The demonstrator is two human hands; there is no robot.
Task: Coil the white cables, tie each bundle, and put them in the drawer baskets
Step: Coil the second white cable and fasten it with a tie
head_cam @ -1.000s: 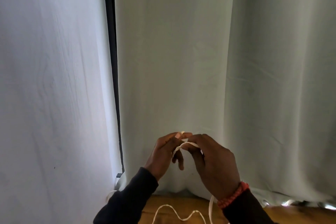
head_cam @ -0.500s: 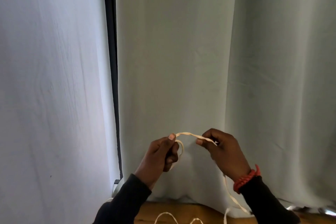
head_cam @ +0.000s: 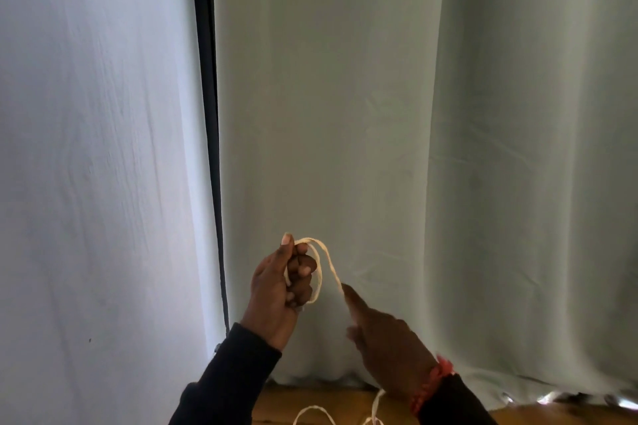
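White cable (head_cam: 328, 260) looped in raised left hand (head_cam: 281, 290) grip; right hand (head_cam: 386, 342) dropped lower, blurred, grip unclear.

This looks like a room in a home. Long pale curtains (head_cam: 345, 114) hang full height just beyond the left hand (head_cam: 279, 290), reaching a warm wooden floor (head_cam: 310, 400) below both wrists. A dark vertical window frame (head_cam: 210, 134) shows between the panels, up and left of that hand.
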